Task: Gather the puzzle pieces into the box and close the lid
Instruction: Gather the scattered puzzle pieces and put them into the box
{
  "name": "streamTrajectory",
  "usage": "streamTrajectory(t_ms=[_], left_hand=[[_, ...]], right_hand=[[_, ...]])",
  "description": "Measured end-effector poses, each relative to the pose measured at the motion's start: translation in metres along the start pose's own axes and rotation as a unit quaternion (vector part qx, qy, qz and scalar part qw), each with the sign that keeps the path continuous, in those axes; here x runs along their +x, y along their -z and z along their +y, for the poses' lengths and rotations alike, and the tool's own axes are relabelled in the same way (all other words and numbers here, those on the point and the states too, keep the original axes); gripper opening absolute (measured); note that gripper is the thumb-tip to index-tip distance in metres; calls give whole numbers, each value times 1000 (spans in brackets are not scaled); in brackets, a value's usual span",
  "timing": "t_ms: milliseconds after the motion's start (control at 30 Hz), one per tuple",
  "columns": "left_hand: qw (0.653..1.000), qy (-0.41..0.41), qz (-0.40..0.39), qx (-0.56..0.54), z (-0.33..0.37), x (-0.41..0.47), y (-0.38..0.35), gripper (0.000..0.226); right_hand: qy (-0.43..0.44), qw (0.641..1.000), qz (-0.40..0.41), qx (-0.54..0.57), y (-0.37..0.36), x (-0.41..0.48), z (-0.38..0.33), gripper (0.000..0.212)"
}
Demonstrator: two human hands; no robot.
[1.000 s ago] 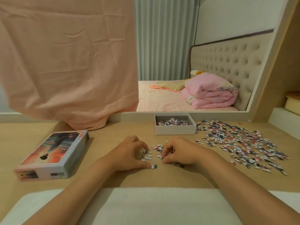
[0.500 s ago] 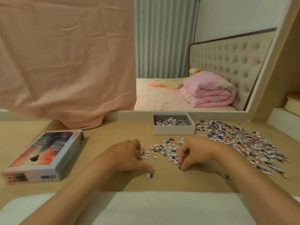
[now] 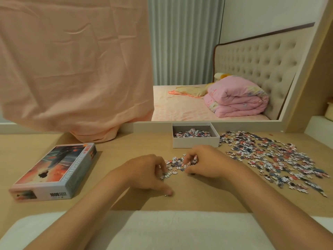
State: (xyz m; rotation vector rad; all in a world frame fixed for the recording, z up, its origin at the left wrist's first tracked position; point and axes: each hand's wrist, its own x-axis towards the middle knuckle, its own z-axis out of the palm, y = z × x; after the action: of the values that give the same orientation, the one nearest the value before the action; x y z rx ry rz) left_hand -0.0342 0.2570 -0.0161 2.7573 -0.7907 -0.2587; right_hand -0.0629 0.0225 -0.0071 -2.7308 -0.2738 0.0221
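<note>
The right hand's [image 3: 207, 163] fingers [image 3: 189, 157] are curled in narrow, index and thumb closing on the right edge of a small heap of pieces [image 3: 175, 164] that lies on the desk [image 3: 126, 148] between the two hands. The left hand [image 3: 146, 172] faces it with its fingers bent, their tips down at the heap's left edge; whether they pinch any piece cannot be told. Its thumb stretches toward the near edge of the desk and rests on a lone piece [image 3: 166, 195], apart from the heap. Just beyond the heap stands the open white box [image 3: 195, 143], with some pieces already in it. To the right of the box and the right hand, many loose pieces [image 3: 273, 159] are spread over the desk. Well to the left lies the printed lid [image 3: 55, 172], picture side up. A pink cloth [image 3: 72, 69] hangs behind it.
</note>
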Motion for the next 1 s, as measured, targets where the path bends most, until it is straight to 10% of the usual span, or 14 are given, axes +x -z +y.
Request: streamTrajectory(t_ms=[167, 433, 700, 1000], left_hand=[[997, -38, 64, -8, -10, 9, -17, 57], [993, -65, 79, -60, 8, 49, -19, 38], [998, -52, -15, 15, 22, 69, -14, 104], [989, -134, 54, -12, 28, 87, -22, 60]], right_hand=[[-21, 994, -75, -78, -9, 14, 9, 75], [10, 998, -47, 47, -6, 9, 25, 68], [-112, 983, -113, -87, 19, 2, 35, 114], [-78, 995, -50, -22, 12, 12, 27, 63]])
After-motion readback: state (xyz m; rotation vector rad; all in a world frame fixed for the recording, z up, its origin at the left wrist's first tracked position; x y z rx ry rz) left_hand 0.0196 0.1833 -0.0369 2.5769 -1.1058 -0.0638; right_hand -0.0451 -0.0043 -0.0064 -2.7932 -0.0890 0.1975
